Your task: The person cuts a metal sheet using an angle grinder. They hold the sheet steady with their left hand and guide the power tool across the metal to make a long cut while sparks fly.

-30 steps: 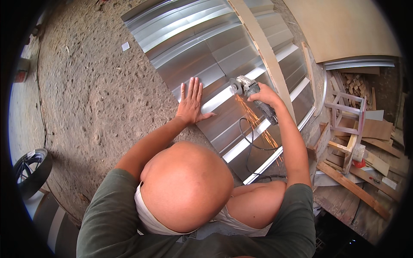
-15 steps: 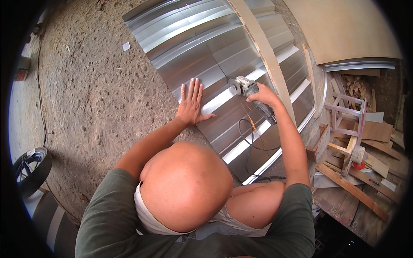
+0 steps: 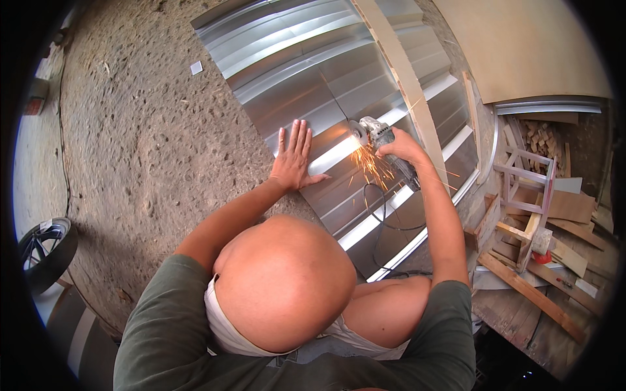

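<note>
My right hand (image 3: 402, 147) is wrapped round the body of an angle grinder (image 3: 385, 135). Its disc touches a ribbed, shiny metal sheet (image 3: 287, 88), and orange sparks (image 3: 373, 168) spray from there towards me. A thin dark cut line runs across the sheet up to the disc. My left hand (image 3: 293, 156) lies flat on the sheet near its left edge, fingers stretched out, holding nothing. From the grinder's rear a black cord (image 3: 378, 225) loops over the sheet beside my right knee.
A long wooden board (image 3: 401, 72) lies across the sheet, just right of the grinder. Wood offcuts (image 3: 531, 287) and a small pale frame (image 3: 528, 171) crowd the right side. A large tan panel (image 3: 528, 45) stands far right. At the left are rough ground and a wheel (image 3: 49, 251).
A thick spray of sparks now comes from the grinder's disc, where only a few thin streaks showed before. My left hand stays flat on the sheet, and both hands keep nearly the same place.
</note>
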Action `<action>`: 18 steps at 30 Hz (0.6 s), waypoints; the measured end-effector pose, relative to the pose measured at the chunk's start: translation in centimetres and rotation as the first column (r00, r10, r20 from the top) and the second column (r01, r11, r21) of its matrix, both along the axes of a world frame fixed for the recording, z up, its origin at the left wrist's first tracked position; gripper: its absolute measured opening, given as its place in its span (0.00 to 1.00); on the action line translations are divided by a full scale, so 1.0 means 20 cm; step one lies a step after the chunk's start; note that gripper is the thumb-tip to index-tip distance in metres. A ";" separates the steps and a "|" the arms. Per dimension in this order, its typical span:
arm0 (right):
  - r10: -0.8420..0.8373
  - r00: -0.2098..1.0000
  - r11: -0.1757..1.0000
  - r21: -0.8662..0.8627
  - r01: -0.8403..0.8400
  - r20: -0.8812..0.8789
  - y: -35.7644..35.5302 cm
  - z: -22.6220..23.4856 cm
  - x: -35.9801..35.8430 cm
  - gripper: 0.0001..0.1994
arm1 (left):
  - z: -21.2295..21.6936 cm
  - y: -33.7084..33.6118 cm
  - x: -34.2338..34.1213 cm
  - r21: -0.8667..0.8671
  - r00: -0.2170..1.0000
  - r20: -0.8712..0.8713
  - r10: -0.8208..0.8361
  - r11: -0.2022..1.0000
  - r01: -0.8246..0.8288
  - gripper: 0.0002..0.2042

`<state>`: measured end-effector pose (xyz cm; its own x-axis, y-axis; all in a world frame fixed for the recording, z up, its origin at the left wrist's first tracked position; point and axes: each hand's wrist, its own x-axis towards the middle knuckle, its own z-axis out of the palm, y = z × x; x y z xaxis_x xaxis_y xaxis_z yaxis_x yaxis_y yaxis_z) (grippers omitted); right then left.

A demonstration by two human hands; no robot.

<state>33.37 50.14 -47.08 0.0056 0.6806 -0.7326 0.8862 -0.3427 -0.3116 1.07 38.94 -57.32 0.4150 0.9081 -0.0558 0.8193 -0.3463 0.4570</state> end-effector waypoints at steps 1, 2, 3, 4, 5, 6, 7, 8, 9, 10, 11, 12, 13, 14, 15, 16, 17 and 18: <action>0.001 1.000 1.000 0.025 -0.001 0.011 0.00 0.00 0.01 0.41 | 0.00 0.00 0.00 0.005 1.000 0.004 0.001 1.000 -0.001 0.65; 0.002 1.000 0.999 0.048 -0.003 0.020 0.00 0.00 0.00 0.42 | 0.00 0.00 0.00 0.008 1.000 0.006 0.002 1.000 -0.002 0.64; 0.003 1.000 0.997 0.071 -0.005 0.029 -0.01 0.00 -0.01 0.43 | 0.00 0.00 0.00 0.005 1.000 -0.002 0.003 1.000 -0.003 0.64; 0.005 1.000 0.998 0.059 -0.006 0.016 -0.01 0.01 -0.01 0.42 | 0.00 -0.01 0.00 0.002 1.000 -0.009 0.003 1.000 -0.003 0.64; 0.007 1.000 0.999 0.049 -0.007 0.003 0.00 0.01 -0.02 0.42 | 0.00 -0.01 0.00 0.002 1.000 -0.016 0.004 1.000 -0.004 0.64; 0.010 1.000 0.999 0.038 -0.009 -0.010 0.00 0.02 -0.03 0.42 | -0.01 -0.01 0.00 0.008 1.000 -0.012 0.004 1.000 -0.004 0.64; 0.003 1.000 1.000 0.029 -0.003 0.008 0.00 0.03 -0.03 0.42 | -0.01 -0.01 0.00 0.015 1.000 -0.008 0.005 1.000 -0.005 0.64; -0.003 1.000 1.000 0.018 0.003 0.026 0.00 0.05 -0.05 0.42 | -0.01 -0.01 -0.01 0.021 1.000 -0.005 0.006 1.000 -0.006 0.64; -0.008 0.999 1.000 0.008 0.008 0.043 0.00 0.07 -0.06 0.42 | -0.01 -0.01 -0.01 0.015 1.000 -0.005 0.005 1.000 -0.005 0.64; -0.004 0.999 1.000 0.006 0.003 0.046 0.00 0.06 -0.06 0.43 | -0.01 -0.01 -0.01 0.009 1.000 -0.006 0.004 1.000 -0.004 0.64; -0.001 0.999 1.000 0.006 0.000 0.050 0.00 0.06 -0.06 0.43 | -0.01 -0.01 0.00 0.004 1.000 -0.005 0.001 1.000 -0.001 0.64; 0.003 0.999 1.000 0.005 -0.003 0.053 0.00 0.05 -0.05 0.43 | -0.01 -0.01 0.00 0.008 1.000 -0.005 0.003 1.000 -0.003 0.64; 0.000 0.999 1.000 0.001 0.000 0.044 0.00 0.05 -0.04 0.43 | -0.01 0.00 0.00 0.012 1.000 -0.006 0.005 1.000 -0.005 0.64; -0.002 0.999 1.000 -0.005 0.002 0.034 0.00 0.06 -0.05 0.43 | -0.01 -0.01 0.00 0.014 1.000 -0.007 0.007 1.000 -0.007 0.64; -0.004 1.000 1.000 -0.011 0.005 0.024 0.00 0.07 -0.07 0.43 | -0.01 -0.01 -0.01 0.017 1.000 0.001 0.008 1.000 -0.008 0.64; -0.007 0.999 1.000 0.006 0.007 0.035 0.00 0.04 -0.06 0.43 | -0.01 -0.01 -0.01 0.021 1.000 0.009 0.010 1.000 -0.010 0.64; -0.013 0.999 1.000 0.026 0.012 0.050 -0.01 0.03 -0.05 0.43 | -0.01 -0.01 -0.01 0.026 1.000 0.021 0.010 1.000 -0.010 0.64; -0.018 0.998 0.999 0.045 0.015 0.065 -0.01 0.01 -0.03 0.42 | -0.01 0.00 -0.01 0.028 1.000 0.023 0.009 1.000 -0.009 0.64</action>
